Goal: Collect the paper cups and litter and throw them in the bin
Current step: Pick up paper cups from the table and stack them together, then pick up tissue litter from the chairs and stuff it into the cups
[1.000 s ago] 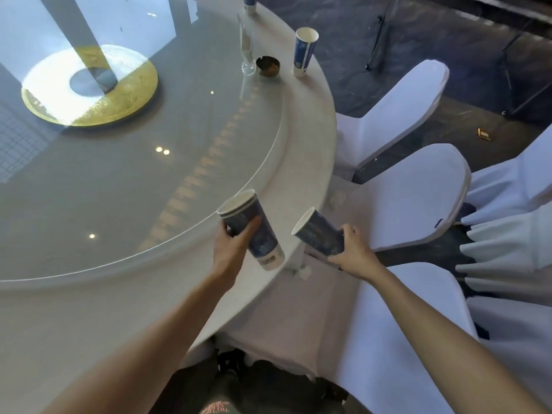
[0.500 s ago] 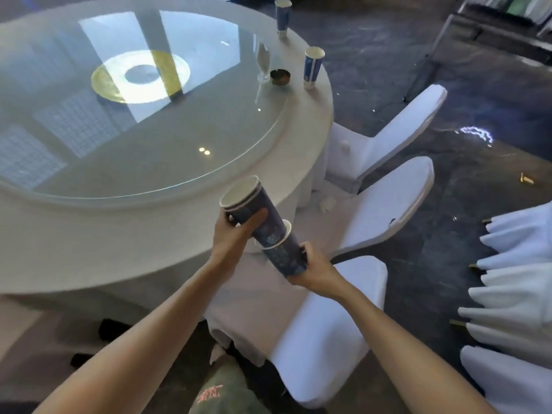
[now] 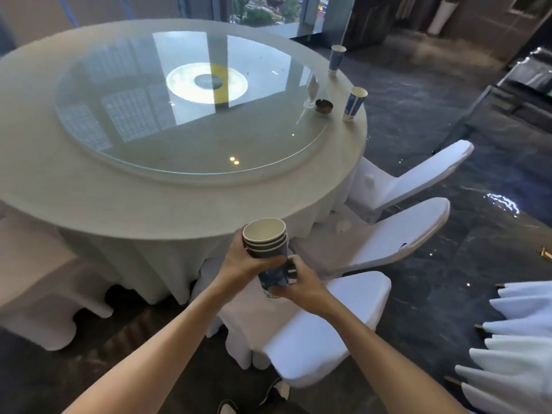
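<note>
A stack of nested blue paper cups (image 3: 268, 249) is held upright in front of the round table's near edge. My left hand (image 3: 243, 262) wraps the stack's side and my right hand (image 3: 297, 282) grips its bottom. Two more blue paper cups stand on the table's far right rim: one (image 3: 354, 103) next to a small dark ashtray (image 3: 324, 106), another (image 3: 337, 59) further back. No bin is in view.
The round white table (image 3: 89, 189) carries a glass turntable and a clear glass (image 3: 310, 92). White-covered chairs (image 3: 328, 321) stand to the right of the table, more at the right edge. A small gold-coloured object (image 3: 546, 253) lies on the dark floor.
The cup from my right hand has been pushed up over the bottom of the cups in my left hand, making one stack. My view pulled back from the table.
</note>
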`<state>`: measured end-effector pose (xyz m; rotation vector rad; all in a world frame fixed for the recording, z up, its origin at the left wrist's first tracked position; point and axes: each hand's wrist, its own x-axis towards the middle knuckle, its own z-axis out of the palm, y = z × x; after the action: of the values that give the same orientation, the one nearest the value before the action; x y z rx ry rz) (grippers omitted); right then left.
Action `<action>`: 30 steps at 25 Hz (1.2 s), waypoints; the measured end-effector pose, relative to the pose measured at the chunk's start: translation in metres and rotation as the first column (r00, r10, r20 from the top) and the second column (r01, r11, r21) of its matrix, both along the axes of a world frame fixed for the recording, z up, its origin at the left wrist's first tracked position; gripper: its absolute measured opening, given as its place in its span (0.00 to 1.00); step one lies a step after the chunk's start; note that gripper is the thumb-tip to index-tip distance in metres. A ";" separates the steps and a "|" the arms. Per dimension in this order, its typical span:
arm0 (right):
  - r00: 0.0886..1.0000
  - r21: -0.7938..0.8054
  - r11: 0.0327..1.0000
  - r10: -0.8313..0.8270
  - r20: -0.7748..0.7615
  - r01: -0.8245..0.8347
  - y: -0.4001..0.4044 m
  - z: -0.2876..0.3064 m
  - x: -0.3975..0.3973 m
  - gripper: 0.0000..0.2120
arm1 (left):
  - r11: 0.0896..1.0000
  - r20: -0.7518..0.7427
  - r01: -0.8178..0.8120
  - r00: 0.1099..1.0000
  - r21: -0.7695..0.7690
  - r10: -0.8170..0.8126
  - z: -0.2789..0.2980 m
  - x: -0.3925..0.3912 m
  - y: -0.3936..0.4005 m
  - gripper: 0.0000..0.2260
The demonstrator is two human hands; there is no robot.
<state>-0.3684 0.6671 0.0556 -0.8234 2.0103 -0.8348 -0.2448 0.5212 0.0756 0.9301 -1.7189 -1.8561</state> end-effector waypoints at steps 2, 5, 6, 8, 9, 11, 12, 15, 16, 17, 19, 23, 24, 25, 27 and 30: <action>0.997 -0.013 0.998 0.070 0.046 -0.069 0.000 0.006 0.011 0.29 | 0.999 0.021 -0.046 0.999 0.011 0.046 -0.012 0.016 0.005 0.38; 0.995 -0.046 0.994 0.101 -0.008 -0.101 -0.005 0.023 0.010 0.29 | 0.992 0.047 -0.128 0.990 -0.017 0.129 -0.021 0.036 0.014 0.41; 0.997 -0.080 0.994 0.065 -0.040 -0.068 -0.011 0.032 0.004 0.26 | 0.991 0.060 -0.128 0.990 -0.039 0.130 -0.023 0.038 0.016 0.41; 0.996 -0.153 0.986 0.052 -0.072 -0.062 -0.027 0.052 -0.005 0.24 | 0.991 0.092 -0.101 0.990 -0.088 0.109 -0.026 0.040 0.019 0.40; 0.992 -0.181 0.978 0.096 -0.079 -0.109 -0.035 0.062 -0.006 0.24 | 0.991 0.107 -0.083 0.990 -0.104 0.094 -0.027 0.038 0.022 0.39; 0.964 -0.183 0.949 0.236 -0.123 -0.256 -0.049 0.069 -0.005 0.25 | 0.991 0.152 -0.049 0.986 -0.123 0.067 -0.029 0.030 0.028 0.39; 0.938 -0.156 0.932 0.303 -0.165 -0.328 -0.055 0.068 -0.003 0.26 | 0.991 0.177 -0.038 0.982 -0.132 0.061 -0.029 0.026 0.030 0.38; 0.819 -0.028 0.858 0.478 -0.317 -0.512 -0.063 0.056 -0.020 0.29 | 0.985 0.227 -0.096 0.966 -0.145 0.128 -0.034 -0.002 0.036 0.33; 0.782 0.012 0.837 0.516 -0.349 -0.547 -0.064 0.049 -0.031 0.29 | 0.981 0.238 -0.118 0.959 -0.154 0.153 -0.036 -0.013 0.038 0.32; 0.759 0.045 0.820 0.548 -0.352 -0.571 -0.064 0.041 -0.045 0.30 | 0.977 0.250 -0.140 0.952 -0.162 0.178 -0.041 -0.025 0.040 0.31; 0.738 0.081 0.780 0.616 -0.275 -0.621 -0.062 0.022 -0.078 0.31 | 0.965 0.288 -0.199 0.927 -0.168 0.241 -0.054 -0.051 0.051 0.30; 0.765 0.019 0.765 0.644 -0.001 -0.644 -0.058 -0.021 -0.137 0.28 | 0.953 0.358 -0.267 0.884 -0.145 0.302 -0.085 -0.093 0.078 0.35; 0.773 0.001 0.774 0.633 0.030 -0.634 -0.057 -0.032 -0.151 0.26 | 0.944 0.375 -0.303 0.866 -0.131 0.330 -0.092 -0.098 0.086 0.37; 0.774 0.003 0.774 0.633 0.009 -0.633 -0.057 -0.043 -0.164 0.25 | 0.930 0.393 -0.348 0.844 -0.117 0.366 -0.100 -0.102 0.092 0.37; 0.750 0.062 0.757 0.652 -0.105 -0.650 -0.065 -0.070 -0.191 0.25 | 0.899 0.427 -0.422 0.796 -0.119 0.430 -0.115 -0.105 0.100 0.37; 0.687 0.228 0.712 0.701 -0.189 -0.664 -0.086 -0.118 -0.222 0.29 | 0.871 0.473 -0.476 0.743 -0.126 0.474 -0.141 -0.104 0.101 0.37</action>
<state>-0.5903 0.5815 -0.0623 -1.5365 1.7195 -0.1385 -0.3486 0.6226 -0.0651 1.7772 -1.5212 -1.3454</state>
